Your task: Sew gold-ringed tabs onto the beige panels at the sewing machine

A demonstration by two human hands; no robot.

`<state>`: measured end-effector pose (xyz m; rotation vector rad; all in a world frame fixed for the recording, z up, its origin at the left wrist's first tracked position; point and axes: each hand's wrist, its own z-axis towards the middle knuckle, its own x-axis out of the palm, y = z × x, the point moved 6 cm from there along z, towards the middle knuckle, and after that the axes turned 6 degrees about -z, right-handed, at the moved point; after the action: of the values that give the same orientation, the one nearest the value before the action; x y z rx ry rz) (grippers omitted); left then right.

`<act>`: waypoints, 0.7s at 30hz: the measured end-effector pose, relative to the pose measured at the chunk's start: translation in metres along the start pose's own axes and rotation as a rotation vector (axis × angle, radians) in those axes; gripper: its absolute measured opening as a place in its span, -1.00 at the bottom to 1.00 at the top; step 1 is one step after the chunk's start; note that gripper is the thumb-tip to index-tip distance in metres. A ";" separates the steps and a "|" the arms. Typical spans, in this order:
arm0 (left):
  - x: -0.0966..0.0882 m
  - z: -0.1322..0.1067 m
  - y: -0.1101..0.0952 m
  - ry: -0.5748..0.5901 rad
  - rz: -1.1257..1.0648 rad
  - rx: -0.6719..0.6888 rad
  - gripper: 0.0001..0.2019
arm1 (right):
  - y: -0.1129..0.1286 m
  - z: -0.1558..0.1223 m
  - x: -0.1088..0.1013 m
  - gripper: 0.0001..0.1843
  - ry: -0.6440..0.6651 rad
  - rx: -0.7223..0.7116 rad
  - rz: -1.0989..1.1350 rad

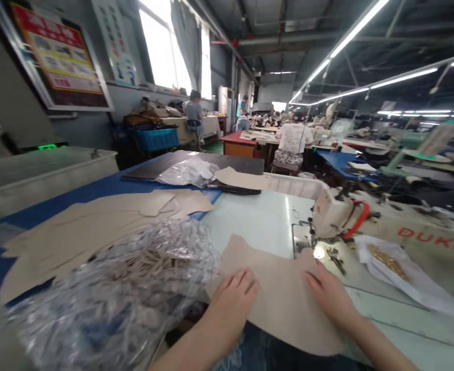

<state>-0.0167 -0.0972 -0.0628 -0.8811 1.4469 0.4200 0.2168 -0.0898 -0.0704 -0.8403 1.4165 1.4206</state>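
A beige fabric piece (pixel 279 293) lies on the sewing table in front of me. My left hand (pixel 232 301) rests flat on its left edge with the fingers stretched out. Over on the piece's right side, my right hand (pixel 329 293) presses down, fingers pointing toward the needle area of the sewing machine (pixel 337 216). Neither hand grips anything.
A clear plastic bag of small beige pieces (pixel 134 288) lies at my left. Stacked beige cut pieces (pixel 95 226) cover the blue table. A white bag with gold parts (pixel 389 263) sits at the right. Other people work at tables further back.
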 end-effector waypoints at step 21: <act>0.027 0.034 0.044 -0.168 0.305 -0.219 -0.27 | 0.014 0.000 -0.015 -0.61 0.040 -0.453 -0.005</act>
<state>-0.0225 -0.0511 -0.1036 -0.7766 1.3993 0.8743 0.2088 -0.0911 -0.0515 -1.1580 1.1314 1.7612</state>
